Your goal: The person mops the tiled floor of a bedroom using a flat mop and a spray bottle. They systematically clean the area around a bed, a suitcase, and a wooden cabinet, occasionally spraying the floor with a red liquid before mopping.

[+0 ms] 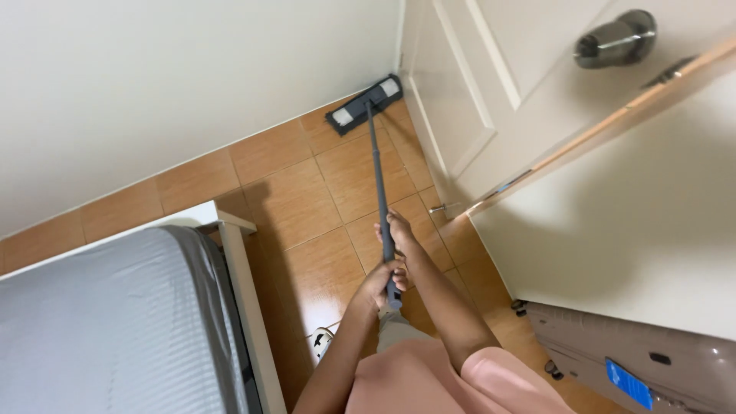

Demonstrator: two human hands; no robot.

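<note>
Suitcase (636,356), beige with a blue rectangular label (629,383), is seen right of the grey flat mop (379,169), whose pole is clasped by both the left hand (381,280) and right hand (399,234).

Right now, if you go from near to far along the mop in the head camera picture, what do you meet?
Left hand on the pole's end → right hand higher up the pole → long grey pole → flat mop head on the tiled floor → white wall.

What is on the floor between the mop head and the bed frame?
Nothing: in the head view, only bare brown floor tiles lie between the mop head at the wall and the white bed frame.
</note>
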